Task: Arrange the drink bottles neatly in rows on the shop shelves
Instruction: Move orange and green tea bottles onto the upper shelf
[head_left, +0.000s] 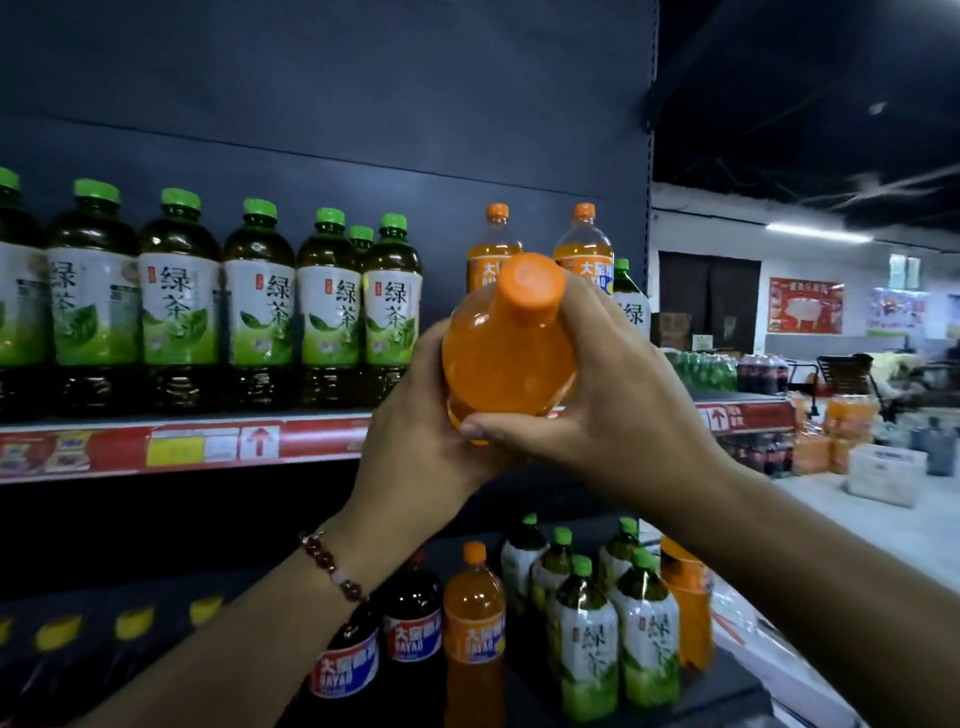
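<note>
An orange soda bottle (506, 358) with an orange cap is held in front of the upper shelf (182, 447), tipped with its cap toward me. My left hand (415, 436) cups its lower body from the left. My right hand (597, 384) grips it from the right, thumb across the bottom and fingers by the neck. Behind it, two orange soda bottles (584, 249) stand at the right end of the upper shelf. A row of green tea bottles (179, 301) fills the shelf to the left, with a gap between the two groups.
On the lower shelf stand several green tea bottles (589, 644), an orange soda (474, 629), dark cola bottles (413, 618) and yellow-capped bottles (135, 623) at the left. One green tea bottle (628, 301) stands at the upper shelf's right end. Crates and drink packs (847, 415) fill the aisle on the right.
</note>
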